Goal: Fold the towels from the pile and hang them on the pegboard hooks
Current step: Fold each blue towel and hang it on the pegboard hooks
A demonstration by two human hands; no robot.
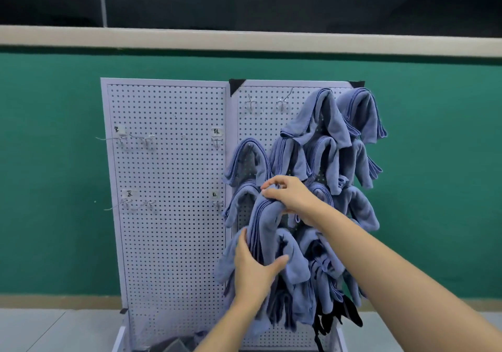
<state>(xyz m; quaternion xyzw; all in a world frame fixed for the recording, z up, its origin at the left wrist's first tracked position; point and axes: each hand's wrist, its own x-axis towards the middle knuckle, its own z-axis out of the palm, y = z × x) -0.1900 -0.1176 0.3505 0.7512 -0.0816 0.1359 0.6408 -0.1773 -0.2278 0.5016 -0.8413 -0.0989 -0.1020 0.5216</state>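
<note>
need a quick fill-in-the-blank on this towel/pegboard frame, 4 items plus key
1. The hung towels are all ___.
2. They hang on the pegboard's ___ panel; the other panel's hooks are bare.
3. The right hand grips the folded towel at its ___; the left hand holds it lower down.
4. The wall behind is ___.
Missing words: blue; right; top; green.

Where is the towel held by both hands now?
Head view: the folded towel is against the right pegboard panel, left side, among hung towels; right hand grips its top, left hand its side.
</note>
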